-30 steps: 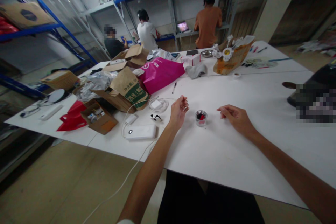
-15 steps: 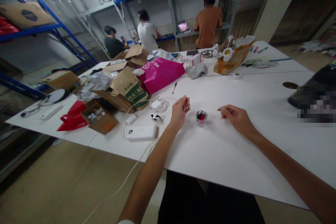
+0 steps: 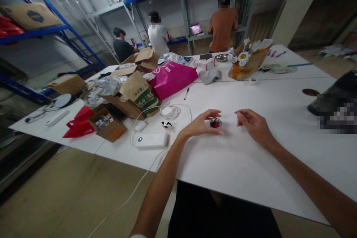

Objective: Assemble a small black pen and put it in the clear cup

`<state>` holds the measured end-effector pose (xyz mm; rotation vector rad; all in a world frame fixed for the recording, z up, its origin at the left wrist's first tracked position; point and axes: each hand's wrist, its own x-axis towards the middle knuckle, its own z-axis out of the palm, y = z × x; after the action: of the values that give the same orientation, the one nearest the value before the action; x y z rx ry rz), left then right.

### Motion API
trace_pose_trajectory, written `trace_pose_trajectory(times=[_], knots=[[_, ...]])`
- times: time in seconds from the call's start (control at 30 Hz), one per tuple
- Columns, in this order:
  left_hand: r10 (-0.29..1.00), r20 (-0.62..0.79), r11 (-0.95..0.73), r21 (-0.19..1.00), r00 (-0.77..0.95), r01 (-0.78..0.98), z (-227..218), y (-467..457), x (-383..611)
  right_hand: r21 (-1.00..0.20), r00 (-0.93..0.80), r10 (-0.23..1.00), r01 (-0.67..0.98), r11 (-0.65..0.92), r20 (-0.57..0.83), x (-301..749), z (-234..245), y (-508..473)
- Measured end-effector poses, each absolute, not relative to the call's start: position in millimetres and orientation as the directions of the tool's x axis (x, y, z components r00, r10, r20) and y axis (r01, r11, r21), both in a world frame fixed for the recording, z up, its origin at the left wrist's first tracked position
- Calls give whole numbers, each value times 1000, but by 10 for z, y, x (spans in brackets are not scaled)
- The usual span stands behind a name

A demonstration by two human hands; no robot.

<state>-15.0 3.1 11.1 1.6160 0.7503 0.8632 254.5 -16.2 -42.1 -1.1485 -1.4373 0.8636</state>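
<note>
A small clear cup with black and red pieces in it stands on the white table in front of me. My left hand is around its left side, thumb on the near side and fingers on the far side, spread apart. Whether the skin touches the cup I cannot tell. To the right of the cup, my right hand hovers over the table with its fingers curled and thumb near the index fingertip. Anything held in that pinch is too small to make out.
On the left lie a white power bank, a coiled white cable, a black-and-white object and an open cardboard box. Behind are a magenta bag, a pen and a grey cloth. Several people are by the shelves.
My left hand has moved right and opened, from beside the cup to around it. The right hand stays nearly where it was, still curled. The cup has not visibly moved.
</note>
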Motion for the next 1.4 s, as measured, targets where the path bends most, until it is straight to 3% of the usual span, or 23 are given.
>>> trace_pose_trajectory(times=[0.17,0.43,0.7,0.83,0.97,1.17,1.3,1.4], knots=[[814,119,-248,956,568,154,36,51,-162,-920,-2,945,229,318,326,2571,-461,-166],[967,220,-237,960,126,147,-233,239,-191,-895,-30,946,315,316,324,2560,-531,-156],[972,200,-217,967,-125,-135,-192,274,-153,-901,18,952,329,283,305,2629,-656,-102],[941,192,-269,924,-279,-272,-181,384,-212,-853,35,919,387,351,394,2536,-464,-105],[913,174,-282,923,-370,-261,-214,452,-311,-660,-216,820,503,558,529,2235,-48,153],[919,160,-265,927,-360,-265,-239,446,-343,-422,-615,688,546,724,385,1705,228,881],[918,170,-273,927,-359,-258,-254,445,-332,-378,-680,678,572,728,279,1545,183,1053],[920,199,-289,926,-337,-243,-269,446,-318,-417,-683,669,539,732,294,1573,237,975]])
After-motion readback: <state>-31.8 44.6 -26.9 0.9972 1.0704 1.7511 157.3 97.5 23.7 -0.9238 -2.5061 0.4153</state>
